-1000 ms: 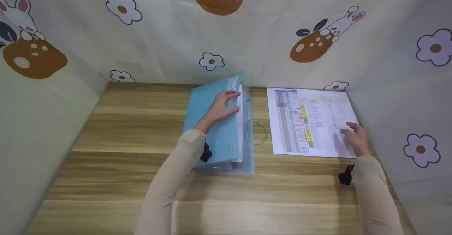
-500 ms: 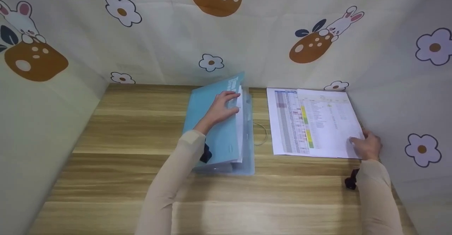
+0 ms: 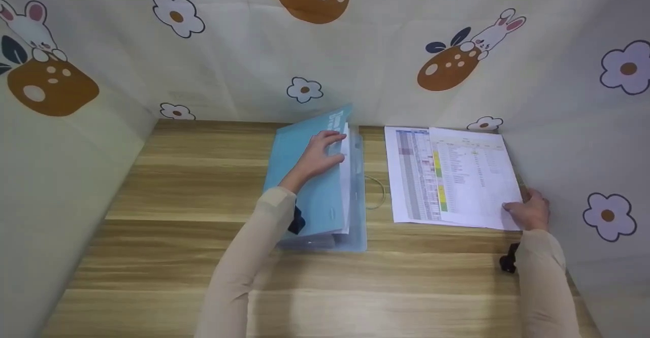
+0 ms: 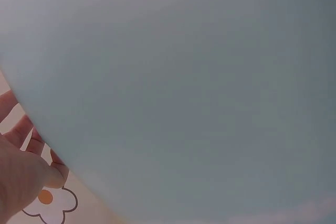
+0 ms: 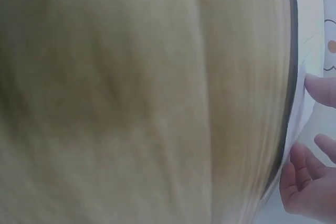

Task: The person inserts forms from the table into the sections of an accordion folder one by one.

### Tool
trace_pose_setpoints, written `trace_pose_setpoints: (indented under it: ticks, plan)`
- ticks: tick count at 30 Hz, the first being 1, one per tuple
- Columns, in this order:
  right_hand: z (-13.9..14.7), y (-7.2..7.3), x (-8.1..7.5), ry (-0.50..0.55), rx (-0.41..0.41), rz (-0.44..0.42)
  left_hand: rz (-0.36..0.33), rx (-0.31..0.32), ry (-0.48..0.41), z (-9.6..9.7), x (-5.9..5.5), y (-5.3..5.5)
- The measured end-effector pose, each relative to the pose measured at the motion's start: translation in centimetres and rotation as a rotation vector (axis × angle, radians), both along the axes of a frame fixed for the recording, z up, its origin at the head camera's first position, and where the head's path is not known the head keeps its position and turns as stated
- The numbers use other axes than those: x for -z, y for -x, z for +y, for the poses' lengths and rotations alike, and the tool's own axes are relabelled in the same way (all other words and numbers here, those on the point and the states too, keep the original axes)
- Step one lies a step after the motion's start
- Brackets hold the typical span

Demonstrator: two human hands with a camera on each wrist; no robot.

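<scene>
A blue folder (image 3: 289, 160) lies on the wooden table, its cover raised a little at the right over white pages. My left hand (image 3: 320, 154) rests on that cover with fingers spread near its right edge; in the left wrist view the cover fills most of the frame beside the hand (image 4: 26, 166). To the right lie overlapping printed sheets with tables. My right hand (image 3: 530, 212) pinches the right edge of the top sheet (image 3: 472, 175), thumb on its face. The right wrist view shows the paper's edge (image 5: 302, 103) between thumb and fingers.
Another printed sheet (image 3: 409, 175) lies partly under the top one. A thin elastic loop (image 3: 382, 191) sticks out from the folder's right side. Patterned curtain (image 3: 376, 64) walls enclose the table (image 3: 167, 257) at the back and both sides.
My right hand has moved right and down from over the sheets to their right edge and taken hold there. The top sheet has turned slightly. My left hand stays on the folder.
</scene>
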State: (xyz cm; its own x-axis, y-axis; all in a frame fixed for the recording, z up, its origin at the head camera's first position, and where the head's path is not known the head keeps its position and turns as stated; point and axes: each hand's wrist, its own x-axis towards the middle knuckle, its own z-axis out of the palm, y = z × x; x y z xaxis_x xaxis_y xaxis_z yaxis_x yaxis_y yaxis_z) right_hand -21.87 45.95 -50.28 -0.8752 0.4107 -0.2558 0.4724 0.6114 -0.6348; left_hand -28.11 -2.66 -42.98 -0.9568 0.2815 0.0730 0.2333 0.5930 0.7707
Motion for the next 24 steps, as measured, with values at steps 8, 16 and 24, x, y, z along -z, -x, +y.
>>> trace_pose_setpoints:
  ticks: [8, 16, 24]
  plan:
    - [0.03, 0.22, 0.0, 0.062, 0.013, -0.033, 0.002, -0.006, 0.0, -0.03, 0.02, -0.08]
    - [-0.11, 0.22, -0.36, 0.1, -0.024, -0.024, 0.005, -0.005, 0.008, -0.06, 0.08, -0.09]
    - [0.22, 0.0, -0.5, 0.055, -0.042, -0.046, 0.01, 0.004, 0.001, -0.03, -0.04, -0.02]
